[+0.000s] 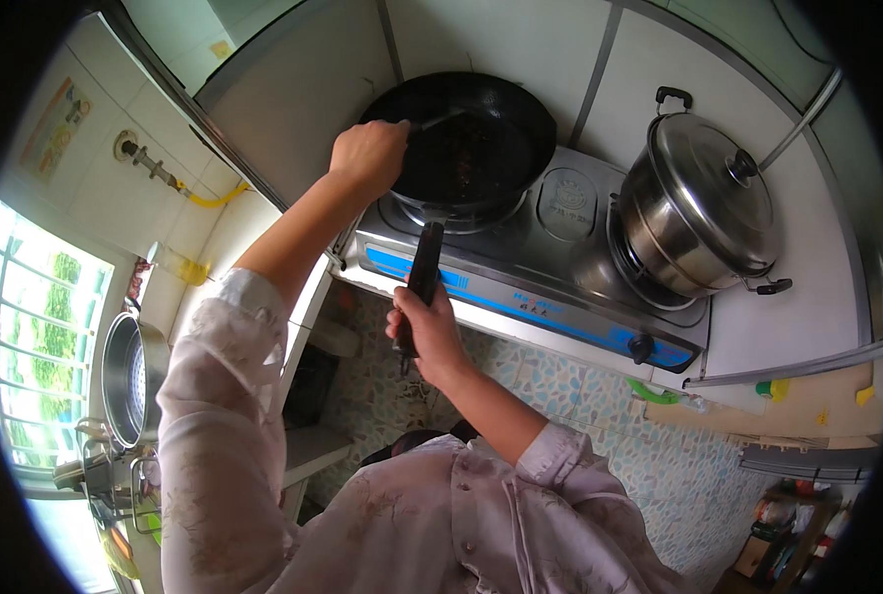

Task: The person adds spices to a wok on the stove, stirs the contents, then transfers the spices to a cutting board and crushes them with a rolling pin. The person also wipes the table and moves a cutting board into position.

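A black wok [471,141] sits over the left burner of a steel two-burner gas stove [516,256]. My right hand [430,330] grips the wok's dark handle [428,256] in front of the stove's panel. My left hand [371,157] is at the wok's left rim, closed around the dark handle of a cooking utensil [441,119] whose thin metal shaft reaches into the wok; its head cannot be made out. Small brown bits [464,167] lie in the dark wok bottom. A flame cannot be seen.
A lidded steel pot [694,208] stands on the right burner. Pale panels [493,37] surround the stove's back and sides. A yellow gas hose [215,199] runs along the left wall. Farther left are a steel pan [126,379] and a barred window [40,319]. A control knob [640,349] projects from the stove's front.
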`<control>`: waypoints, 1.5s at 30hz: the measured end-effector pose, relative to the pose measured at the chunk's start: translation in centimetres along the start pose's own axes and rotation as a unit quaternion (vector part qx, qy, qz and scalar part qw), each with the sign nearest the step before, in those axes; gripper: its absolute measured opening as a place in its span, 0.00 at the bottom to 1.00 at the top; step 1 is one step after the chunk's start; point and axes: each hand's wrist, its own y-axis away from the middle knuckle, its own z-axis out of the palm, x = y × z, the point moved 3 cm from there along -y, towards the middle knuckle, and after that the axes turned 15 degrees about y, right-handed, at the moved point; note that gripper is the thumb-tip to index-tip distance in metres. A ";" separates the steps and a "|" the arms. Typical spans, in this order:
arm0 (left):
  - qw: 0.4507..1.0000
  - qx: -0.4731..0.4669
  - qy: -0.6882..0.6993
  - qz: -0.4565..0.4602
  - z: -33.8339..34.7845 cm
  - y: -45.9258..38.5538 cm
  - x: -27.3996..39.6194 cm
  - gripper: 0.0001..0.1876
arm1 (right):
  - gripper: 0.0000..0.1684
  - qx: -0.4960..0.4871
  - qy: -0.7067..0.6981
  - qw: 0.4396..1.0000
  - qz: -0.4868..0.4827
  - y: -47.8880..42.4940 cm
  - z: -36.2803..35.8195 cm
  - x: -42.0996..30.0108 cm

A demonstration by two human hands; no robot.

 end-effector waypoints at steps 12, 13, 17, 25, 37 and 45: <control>0.998 -0.048 0.038 0.032 -10.3 12.8 -1.2 0.15 | 0.19 -0.038 0.088 0.992 0.076 2.8 -8.3 -6.7; 0.998 -0.047 0.030 0.039 -9.8 12.4 -0.9 0.15 | 0.19 -0.033 0.087 0.993 0.078 2.8 -8.3 -6.8; 0.999 -0.033 0.002 0.015 -5.1 7.3 -1.8 0.17 | 0.21 -0.012 0.095 0.992 0.078 3.0 -7.6 -6.5; 0.996 0.035 0.041 0.066 -0.6 3.6 -4.2 0.17 | 0.24 -0.001 0.129 0.989 0.075 2.9 -7.5 -6.0; 0.985 -0.025 0.087 0.144 -8.6 8.8 -6.8 0.16 | 0.26 0.017 0.018 0.997 0.068 2.8 -8.5 -5.1; 0.988 0.088 0.057 0.111 0.0 -0.5 -4.3 0.18 | 0.31 0.005 0.049 0.994 0.095 1.1 -8.2 -6.1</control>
